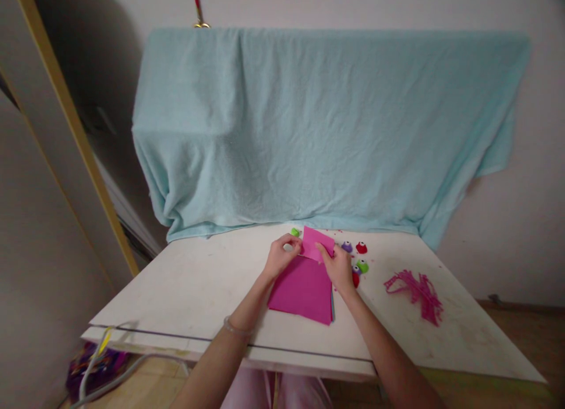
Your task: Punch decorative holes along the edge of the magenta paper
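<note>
A small piece of pink paper (314, 242) is raised between my hands, above a stack of darker magenta sheets (302, 288) on the white table. My right hand (339, 266) grips its right side, thumb lying across the front. At the left edge of the paper, my left hand (283, 255) has thumb and forefinger pinched together; whether they hold the edge or something tiny is too small to tell. Beside my right hand lie a red punched piece (361, 248), a purple one (346, 246) and a green one (362, 266), with round white-and-dark spots like eyes.
Pink paper strips (417, 294) lie tangled on the right of the white table (198, 285). A light blue cloth (331, 126) drapes over something along the back edge. Behind my left hand is another green piece (295, 232). A pale cable (132, 371) hangs at the front left.
</note>
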`<state>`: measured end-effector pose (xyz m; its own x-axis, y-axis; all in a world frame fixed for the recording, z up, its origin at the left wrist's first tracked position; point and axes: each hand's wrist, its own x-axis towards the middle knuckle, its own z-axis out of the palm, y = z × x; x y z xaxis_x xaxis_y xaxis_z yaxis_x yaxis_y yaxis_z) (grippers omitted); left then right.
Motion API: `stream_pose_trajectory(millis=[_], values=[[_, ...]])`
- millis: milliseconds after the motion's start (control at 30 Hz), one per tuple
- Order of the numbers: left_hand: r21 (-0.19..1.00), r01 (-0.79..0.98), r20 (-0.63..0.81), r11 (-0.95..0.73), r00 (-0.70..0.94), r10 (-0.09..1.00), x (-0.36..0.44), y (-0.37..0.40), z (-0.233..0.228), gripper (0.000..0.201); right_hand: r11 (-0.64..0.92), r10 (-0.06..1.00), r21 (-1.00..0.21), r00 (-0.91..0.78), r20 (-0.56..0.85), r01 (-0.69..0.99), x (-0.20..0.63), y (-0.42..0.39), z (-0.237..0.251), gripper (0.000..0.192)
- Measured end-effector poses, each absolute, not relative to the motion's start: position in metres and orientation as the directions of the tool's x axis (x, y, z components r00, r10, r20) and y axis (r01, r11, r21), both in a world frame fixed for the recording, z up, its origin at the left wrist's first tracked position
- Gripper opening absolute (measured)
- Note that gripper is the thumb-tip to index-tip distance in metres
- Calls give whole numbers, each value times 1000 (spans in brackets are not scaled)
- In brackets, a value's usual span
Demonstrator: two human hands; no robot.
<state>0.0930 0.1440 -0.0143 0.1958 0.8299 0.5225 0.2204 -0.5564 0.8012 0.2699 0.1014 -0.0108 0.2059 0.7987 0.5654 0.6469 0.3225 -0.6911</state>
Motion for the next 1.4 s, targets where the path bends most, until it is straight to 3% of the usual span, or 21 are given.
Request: stream_pose_trajectory(millis=[600,833,933,1400], values=[[769,396,513,-502,86,854,100,148,-27,8,394,794,-638,104,599,661,257,93,-10,34],[874,325,438,-361,-206,875,72,171,-36,16,305,731,-670,285,620,676,273,99,-11,39],[909,268,388,-320,-254,886,65,174,-37,19,288,742,-716,325,587,636,279,105,-13,43],[930,40,365,-366,22,931,91,167,-40,31,315,841,-826,267,471,467,268,105,-20,45]])
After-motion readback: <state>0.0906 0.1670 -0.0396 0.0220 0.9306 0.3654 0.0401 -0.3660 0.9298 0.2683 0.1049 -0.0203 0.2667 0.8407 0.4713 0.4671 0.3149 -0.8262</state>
